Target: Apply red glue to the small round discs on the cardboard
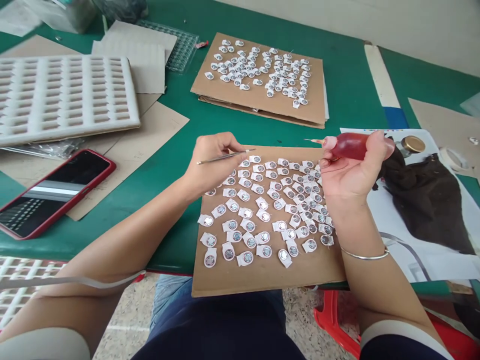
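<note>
My left hand is closed on a pair of thin metal tweezers, held almost level over the far left corner of a brown cardboard sheet. Many small round silvery parts with white tabs lie spread over that sheet, packed closer at its right side. In my right hand is a soft squeeze bottle of red liquid, its fine needle tip pointing left above the sheet's far edge. The needle touches nothing. Whatever sits between the tweezer tips, if anything, is too small to make out.
Farther back lies a second cardboard stack bearing similar parts. To the left are a white foam tray and a red-cased phone. At right, a dark cloth and a gold-lidded jar rest on white paper.
</note>
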`<state>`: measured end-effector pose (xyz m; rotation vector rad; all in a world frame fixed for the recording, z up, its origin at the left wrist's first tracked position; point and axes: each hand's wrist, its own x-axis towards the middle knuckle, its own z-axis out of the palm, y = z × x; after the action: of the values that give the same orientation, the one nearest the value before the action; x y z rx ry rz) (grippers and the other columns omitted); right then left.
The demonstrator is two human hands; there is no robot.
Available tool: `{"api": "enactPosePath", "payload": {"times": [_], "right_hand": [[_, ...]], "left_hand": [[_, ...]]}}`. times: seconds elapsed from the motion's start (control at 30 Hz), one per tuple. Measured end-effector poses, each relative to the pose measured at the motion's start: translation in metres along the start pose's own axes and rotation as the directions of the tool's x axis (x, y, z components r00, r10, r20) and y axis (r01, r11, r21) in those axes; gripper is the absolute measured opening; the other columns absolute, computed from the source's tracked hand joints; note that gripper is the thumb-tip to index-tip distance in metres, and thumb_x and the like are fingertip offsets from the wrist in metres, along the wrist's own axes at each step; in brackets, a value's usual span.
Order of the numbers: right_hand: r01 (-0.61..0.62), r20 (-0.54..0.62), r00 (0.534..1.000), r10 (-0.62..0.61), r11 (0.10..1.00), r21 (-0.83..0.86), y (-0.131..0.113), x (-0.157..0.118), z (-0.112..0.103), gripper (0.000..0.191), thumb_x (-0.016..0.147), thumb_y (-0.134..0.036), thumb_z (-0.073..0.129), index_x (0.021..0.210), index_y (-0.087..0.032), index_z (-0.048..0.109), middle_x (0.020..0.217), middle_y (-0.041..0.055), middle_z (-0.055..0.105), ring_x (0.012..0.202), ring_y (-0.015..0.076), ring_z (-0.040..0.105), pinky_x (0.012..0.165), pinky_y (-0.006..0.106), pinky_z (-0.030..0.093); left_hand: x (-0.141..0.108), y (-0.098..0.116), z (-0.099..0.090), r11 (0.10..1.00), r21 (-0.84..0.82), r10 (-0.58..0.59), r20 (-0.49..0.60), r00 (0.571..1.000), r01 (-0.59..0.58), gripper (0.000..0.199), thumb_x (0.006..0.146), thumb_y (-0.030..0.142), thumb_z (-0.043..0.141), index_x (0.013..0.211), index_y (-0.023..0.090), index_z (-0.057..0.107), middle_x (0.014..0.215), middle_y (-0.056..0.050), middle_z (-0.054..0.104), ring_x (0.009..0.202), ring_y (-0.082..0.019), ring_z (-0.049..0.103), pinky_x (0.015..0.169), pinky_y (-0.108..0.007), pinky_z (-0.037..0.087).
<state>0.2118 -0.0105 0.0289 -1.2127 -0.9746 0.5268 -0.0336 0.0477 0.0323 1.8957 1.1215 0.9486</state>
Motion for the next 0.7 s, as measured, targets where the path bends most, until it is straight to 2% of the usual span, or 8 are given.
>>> {"api": "enactPosePath", "payload": {"times": [0.07, 0.17, 0.27, 0.33, 0.4, 0.53, 0.63, 0.7], "right_hand": [[-0.22, -0.099, 0.958, 0.27, 0.91, 0.351, -0.008, 0.003, 0.0, 0.041, 0.08, -0.058, 0.042, 0.078, -0.018, 0.05, 0.069, 0.0034, 0.054, 0.053, 0.0091, 0.051, 0.04, 0.021, 0.03], [-0.359, -0.071, 0.881, 0.468, 0.757, 0.545, -0.015, 0.009, -0.003, 0.045, 0.08, -0.057, 0.044, 0.074, -0.013, 0.052, 0.068, 0.0006, 0.053, 0.046, 0.0028, 0.041, 0.038, 0.016, 0.028], [-0.46, 0.007, 0.779, 0.627, 0.564, 0.686, -0.011, 0.015, -0.011, 0.045, 0.077, -0.057, 0.044, 0.069, -0.013, 0.048, 0.059, -0.0032, 0.046, 0.042, 0.0007, 0.036, 0.036, 0.012, 0.026], [-0.492, 0.054, 0.743, 0.667, 0.488, 0.721, -0.006, 0.018, -0.017, 0.043, 0.074, -0.057, 0.046, 0.066, -0.014, 0.046, 0.056, -0.0037, 0.044, 0.041, 0.001, 0.036, 0.036, 0.011, 0.027], [-0.5, 0.082, 0.742, 0.666, 0.468, 0.729, -0.002, 0.02, -0.02, 0.042, 0.072, -0.056, 0.048, 0.065, -0.015, 0.044, 0.056, -0.003, 0.044, 0.042, 0.0016, 0.036, 0.036, 0.012, 0.028], [-0.487, 0.117, 0.744, 0.658, 0.414, 0.769, -0.001, 0.024, -0.026, 0.043, 0.074, -0.058, 0.047, 0.067, -0.015, 0.045, 0.059, -0.0012, 0.047, 0.043, 0.0022, 0.037, 0.036, 0.012, 0.03], [-0.425, 0.056, 0.701, 0.711, 0.353, 0.833, -0.009, 0.036, -0.04, 0.044, 0.073, -0.058, 0.053, 0.069, -0.015, 0.049, 0.06, -0.0001, 0.048, 0.042, 0.0014, 0.034, 0.032, 0.011, 0.026], [-0.346, -0.001, 0.708, 0.706, 0.349, 0.871, -0.017, 0.046, -0.06, 0.037, 0.072, -0.052, 0.061, 0.071, -0.016, 0.054, 0.063, 0.0008, 0.051, 0.043, 0.0019, 0.035, 0.031, 0.01, 0.026]], "left_hand": [[0.005, 0.006, -0.009, 0.997, -0.045, -0.067, -0.021, 0.998, 0.066, 0.01, 0.07, 0.024, 0.068, 0.068, 0.016, 0.062, 0.072, -0.002, 0.066, 0.058, -0.011, 0.057, 0.048, -0.023, 0.042], [0.01, 0.011, -0.021, 0.991, -0.059, -0.119, -0.014, 0.993, 0.118, 0.01, 0.068, 0.02, 0.069, 0.066, 0.016, 0.061, 0.063, -0.001, 0.063, 0.047, -0.008, 0.049, 0.041, -0.022, 0.037], [0.012, 0.004, -0.032, 0.993, -0.012, -0.122, -0.012, 0.993, 0.121, 0.01, 0.069, 0.019, 0.069, 0.067, 0.014, 0.06, 0.066, -0.002, 0.064, 0.044, -0.006, 0.046, 0.039, -0.021, 0.035], [0.012, -0.009, -0.041, 0.988, 0.031, -0.151, -0.024, 0.988, 0.152, 0.011, 0.069, 0.021, 0.069, 0.067, 0.014, 0.06, 0.066, -0.002, 0.064, 0.042, -0.006, 0.045, 0.038, -0.022, 0.034], [0.01, -0.025, -0.049, 0.981, 0.03, -0.189, -0.06, 0.98, 0.191, 0.014, 0.068, 0.023, 0.07, 0.069, 0.014, 0.06, 0.058, 0.0, 0.061, 0.039, -0.007, 0.045, 0.037, -0.022, 0.033], [0.008, -0.059, -0.061, 0.974, -0.048, -0.226, -0.214, 0.95, 0.221, 0.014, 0.065, 0.023, 0.071, 0.069, 0.014, 0.061, 0.05, 0.003, 0.056, 0.037, -0.007, 0.045, 0.036, -0.021, 0.033], [0.008, -0.074, -0.064, 0.969, -0.07, -0.247, -0.279, 0.928, 0.236, 0.016, 0.061, 0.023, 0.073, 0.067, 0.014, 0.062, 0.051, 0.003, 0.057, 0.036, -0.007, 0.045, 0.034, -0.02, 0.033], [0.009, -0.078, -0.066, 0.964, -0.099, -0.265, -0.283, 0.922, 0.246, 0.018, 0.058, 0.025, 0.074, 0.066, 0.013, 0.063, 0.052, 0.003, 0.057, 0.035, -0.007, 0.044, 0.034, -0.02, 0.032]]}}
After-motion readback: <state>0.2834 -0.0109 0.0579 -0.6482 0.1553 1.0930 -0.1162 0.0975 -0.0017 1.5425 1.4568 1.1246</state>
